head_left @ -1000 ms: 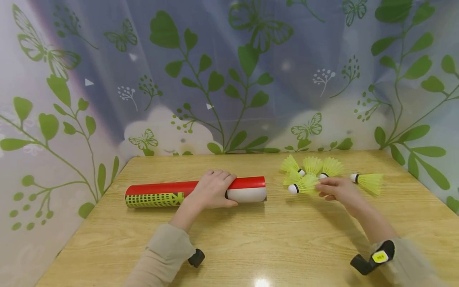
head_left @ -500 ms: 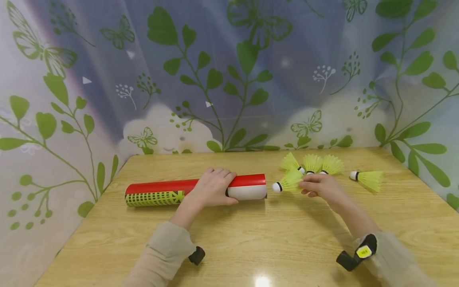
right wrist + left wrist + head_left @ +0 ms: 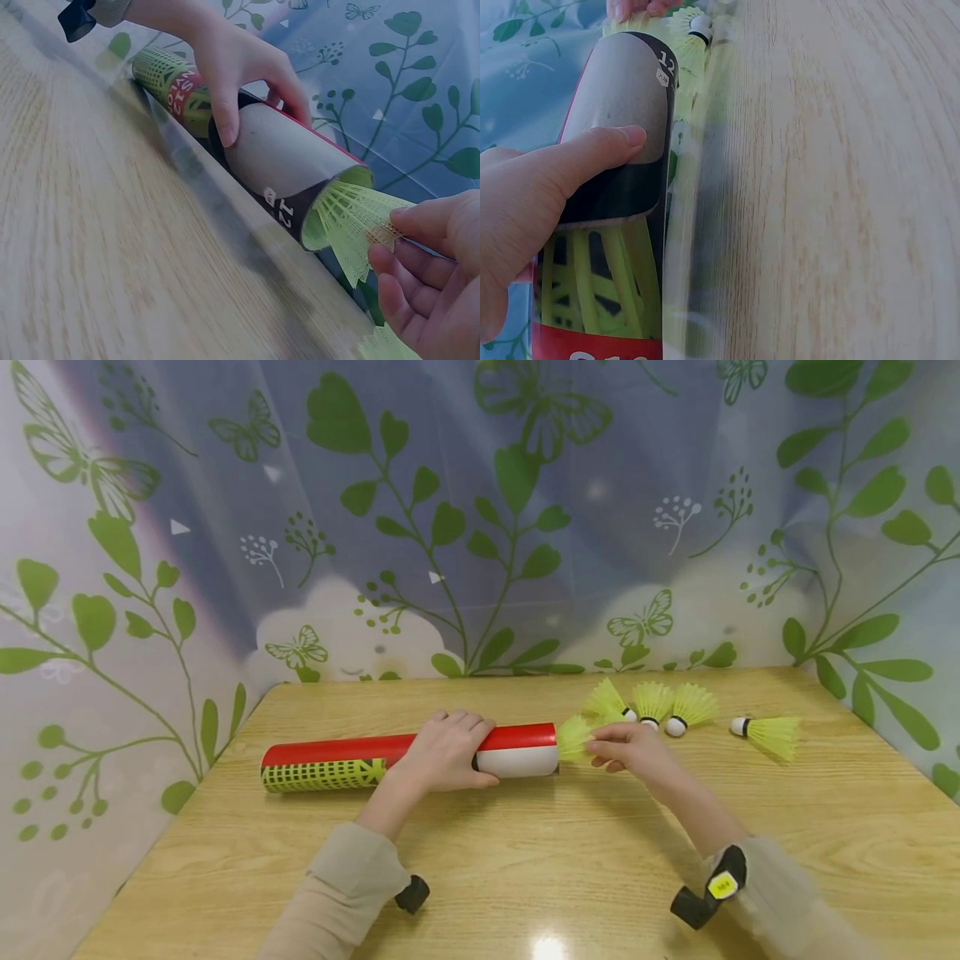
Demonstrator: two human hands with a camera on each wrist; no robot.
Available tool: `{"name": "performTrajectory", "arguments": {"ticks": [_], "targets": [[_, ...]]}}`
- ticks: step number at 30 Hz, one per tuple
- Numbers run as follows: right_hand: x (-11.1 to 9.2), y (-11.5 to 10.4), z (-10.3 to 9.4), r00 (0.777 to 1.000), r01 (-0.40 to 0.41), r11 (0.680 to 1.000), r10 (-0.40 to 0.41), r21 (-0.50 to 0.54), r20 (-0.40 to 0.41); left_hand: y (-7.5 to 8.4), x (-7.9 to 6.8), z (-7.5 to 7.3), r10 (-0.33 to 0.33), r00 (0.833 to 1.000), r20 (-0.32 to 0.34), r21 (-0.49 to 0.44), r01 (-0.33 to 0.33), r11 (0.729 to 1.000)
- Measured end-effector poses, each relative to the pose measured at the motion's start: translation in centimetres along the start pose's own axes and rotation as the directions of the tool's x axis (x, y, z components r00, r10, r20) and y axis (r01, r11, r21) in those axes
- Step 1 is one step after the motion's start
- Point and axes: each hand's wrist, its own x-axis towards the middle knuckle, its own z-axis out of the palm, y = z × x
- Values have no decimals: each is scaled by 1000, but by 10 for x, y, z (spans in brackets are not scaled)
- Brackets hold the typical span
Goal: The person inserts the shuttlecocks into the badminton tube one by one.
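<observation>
A red, white and yellow-green shuttlecock tube (image 3: 517, 752) lies on its side across the table. My left hand (image 3: 442, 752) grips it around the middle, thumb on the near side, as the left wrist view also shows. At the tube's open right end, my right hand (image 3: 628, 750) pinches the skirt edge of a yellow shuttlecock (image 3: 352, 221) between thumb and fingers. The shuttlecock's cork is hidden inside the tube mouth, while much of its skirt sticks out.
Behind the right hand lie three yellow shuttlecocks (image 3: 693, 706) close together. Another shuttlecock (image 3: 768, 737) lies apart, farther right. A patterned curtain (image 3: 480, 527) hangs along the back edge of the wooden table (image 3: 480, 877).
My right hand has moved left, carrying the shuttlecock from beside the group into the tube's open end, cork first. My left hand has stayed on the tube.
</observation>
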Motion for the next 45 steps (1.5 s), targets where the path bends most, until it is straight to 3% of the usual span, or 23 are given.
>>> {"name": "performTrajectory", "arguments": {"ticks": [11,33,45], "targets": [[6,-1,20,1000,15,1000,-15,7,23,1,-1,0,2,1000,-13,-3,-2,1000],[10,-4,34,998,59,997,-60,41,25,0,-1,1,2,1000,-19,15,-2,1000],[12,-5,37,997,79,997,-78,-28,30,0,-1,0,1,1000,-21,14,-1,1000]]}}
